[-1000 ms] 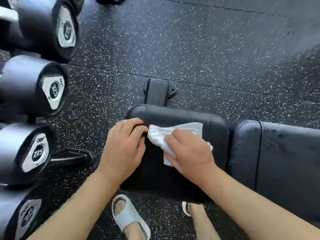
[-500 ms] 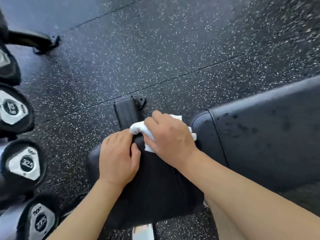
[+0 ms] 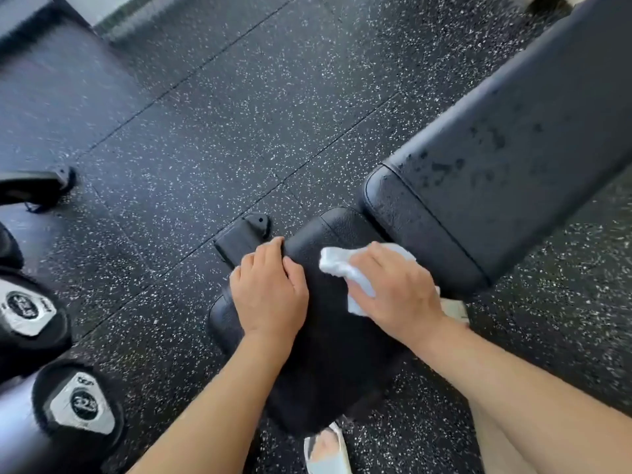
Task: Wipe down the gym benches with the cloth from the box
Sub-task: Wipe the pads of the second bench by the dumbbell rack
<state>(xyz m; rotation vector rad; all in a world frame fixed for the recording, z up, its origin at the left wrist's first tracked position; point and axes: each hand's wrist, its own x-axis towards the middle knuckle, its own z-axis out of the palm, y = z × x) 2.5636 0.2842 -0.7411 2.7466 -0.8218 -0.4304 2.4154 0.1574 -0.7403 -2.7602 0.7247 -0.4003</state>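
Currently both hands are on the seat pad (image 3: 328,354) of the black gym bench (image 3: 506,138). The right hand (image 3: 398,285) lies palm-down on a white cloth (image 3: 337,261), fingers slightly bent over it, pressing it against the pad near the pad's far right corner. The cloth is bunched; part sticks out past the fingertips toward the pad's far edge, part shows under the palm on the inner side. A bit of white also shows past the wrist at the pad's right edge, can't tell if it's the cloth or something below.

The left hand (image 3: 268,292) holds the pad's far left edge, fingers curled over the rim, thumb lying on the top surface pointing toward the cloth. The hands are near each other, not touching; a bare strip of pad sits between them.

The back pad runs from just beside the seat pad toward the upper right, tilted, with dark wet-looking speckles on its surface. A narrow gap separates the two pads. A black bench foot (image 3: 244,234) with a bolted end cap sits on the floor just beyond the left fingers.

The floor (image 3: 239,114) is black rubber with white flecks, tile seams visible. Dumbbell ends (image 3: 80,403) with silver number plates are at the left edge, blurred. A white sandal (image 3: 326,451) is below the seat pad's near end.
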